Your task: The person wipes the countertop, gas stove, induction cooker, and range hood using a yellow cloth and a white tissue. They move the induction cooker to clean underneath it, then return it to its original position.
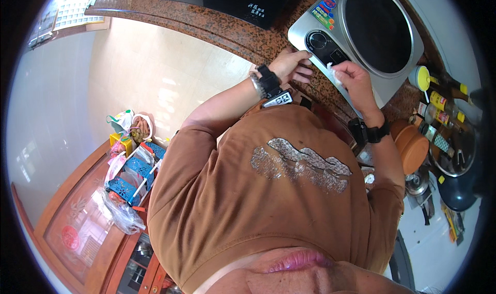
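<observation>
A silver electric cooktop (383, 90) with a round black glass plate (378, 28) sits at a slant on the speckled granite counter (228, 24). My right hand (355, 85) pinches a crumpled white tissue or cloth (334, 75) over the cooktop's front rim, close to the black control panel (327, 47) with its round dial. At the cooktop's near left corner is my left hand (292, 66), thumb against the edge and fingers spread, with nothing visible in it. A black strap is on each wrist.
A black glass hob (232, 1) lies to the left on the counter. Several sauce bottles (440, 100), a brown-orange bowl (414, 150) and a dark wok (457, 191) stand at right. On the left, a blue rack (137, 170) stands near a wooden cabinet (99, 255).
</observation>
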The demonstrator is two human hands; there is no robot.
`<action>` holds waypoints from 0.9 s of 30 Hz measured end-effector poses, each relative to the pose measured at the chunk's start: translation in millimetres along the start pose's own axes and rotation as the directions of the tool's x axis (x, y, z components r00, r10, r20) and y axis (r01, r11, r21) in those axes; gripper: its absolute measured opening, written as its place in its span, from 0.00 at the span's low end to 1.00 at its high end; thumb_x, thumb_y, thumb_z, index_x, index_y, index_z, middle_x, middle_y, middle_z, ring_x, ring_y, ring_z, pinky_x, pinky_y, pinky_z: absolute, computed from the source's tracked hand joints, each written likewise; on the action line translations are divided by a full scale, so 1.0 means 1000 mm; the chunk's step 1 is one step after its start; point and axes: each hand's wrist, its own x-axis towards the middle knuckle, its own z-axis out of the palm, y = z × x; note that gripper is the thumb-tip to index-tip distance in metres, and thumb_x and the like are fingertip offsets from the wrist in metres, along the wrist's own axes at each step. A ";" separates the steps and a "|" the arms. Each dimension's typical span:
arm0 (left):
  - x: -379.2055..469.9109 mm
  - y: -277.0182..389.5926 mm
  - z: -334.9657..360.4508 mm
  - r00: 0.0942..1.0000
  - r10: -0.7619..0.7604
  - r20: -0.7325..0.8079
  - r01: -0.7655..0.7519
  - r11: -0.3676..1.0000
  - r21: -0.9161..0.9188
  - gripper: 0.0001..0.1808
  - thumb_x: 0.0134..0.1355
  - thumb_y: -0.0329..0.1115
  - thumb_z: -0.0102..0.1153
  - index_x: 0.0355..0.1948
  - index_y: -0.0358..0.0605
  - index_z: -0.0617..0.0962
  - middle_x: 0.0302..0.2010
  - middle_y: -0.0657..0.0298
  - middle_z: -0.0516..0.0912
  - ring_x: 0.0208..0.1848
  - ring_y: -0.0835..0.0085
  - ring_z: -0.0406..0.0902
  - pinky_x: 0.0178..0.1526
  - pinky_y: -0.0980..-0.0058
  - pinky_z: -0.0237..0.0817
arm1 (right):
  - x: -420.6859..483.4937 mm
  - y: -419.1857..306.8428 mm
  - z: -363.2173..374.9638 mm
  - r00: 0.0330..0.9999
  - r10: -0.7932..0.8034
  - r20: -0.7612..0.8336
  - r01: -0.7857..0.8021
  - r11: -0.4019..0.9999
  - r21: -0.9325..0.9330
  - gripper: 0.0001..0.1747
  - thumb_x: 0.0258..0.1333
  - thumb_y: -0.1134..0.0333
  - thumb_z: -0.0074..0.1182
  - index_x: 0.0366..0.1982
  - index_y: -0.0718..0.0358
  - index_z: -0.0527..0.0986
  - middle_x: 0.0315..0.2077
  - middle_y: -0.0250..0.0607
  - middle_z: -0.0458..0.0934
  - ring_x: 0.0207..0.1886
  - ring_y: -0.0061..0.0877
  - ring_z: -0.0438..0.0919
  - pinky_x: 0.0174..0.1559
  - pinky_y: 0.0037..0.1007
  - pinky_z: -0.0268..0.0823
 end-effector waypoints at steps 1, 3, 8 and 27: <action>-0.009 0.004 -0.002 0.999 0.007 -0.040 -0.001 0.989 0.147 0.17 0.62 0.38 0.57 0.47 0.39 0.73 0.41 0.60 0.79 0.38 0.69 0.79 0.38 0.67 0.78 | -0.001 -0.005 0.001 0.999 -0.025 0.041 0.014 0.973 0.232 0.09 0.64 0.71 0.46 0.40 0.66 0.76 0.33 0.31 0.76 0.33 0.18 0.71 0.34 0.25 0.65; -0.027 0.008 0.001 0.976 0.216 -0.041 -0.196 0.938 0.284 0.16 0.63 0.40 0.57 0.46 0.40 0.74 0.39 0.63 0.79 0.37 0.76 0.78 0.34 0.77 0.74 | -0.002 -0.014 0.006 0.994 -0.045 0.095 -0.028 0.758 0.651 0.10 0.65 0.70 0.46 0.43 0.67 0.74 0.35 0.32 0.76 0.34 0.19 0.72 0.35 0.24 0.64; -0.064 0.017 0.009 0.956 0.293 -0.013 -0.286 0.942 0.176 0.18 0.64 0.38 0.57 0.51 0.40 0.75 0.41 0.65 0.80 0.40 0.80 0.77 0.38 0.79 0.72 | 0.005 -0.028 0.030 0.937 -0.109 0.331 -0.263 0.402 0.877 0.14 0.68 0.70 0.40 0.51 0.66 0.69 0.40 0.37 0.76 0.35 0.23 0.72 0.37 0.25 0.64; -0.059 0.007 0.013 0.823 0.537 0.185 -0.566 0.749 0.344 0.07 0.58 0.24 0.63 0.36 0.39 0.77 0.31 0.68 0.80 0.30 0.85 0.76 0.33 0.86 0.70 | 0.003 -0.017 0.041 0.994 -0.100 0.047 0.066 0.882 0.467 0.08 0.60 0.72 0.54 0.40 0.66 0.73 0.34 0.30 0.76 0.33 0.13 0.72 0.36 0.18 0.65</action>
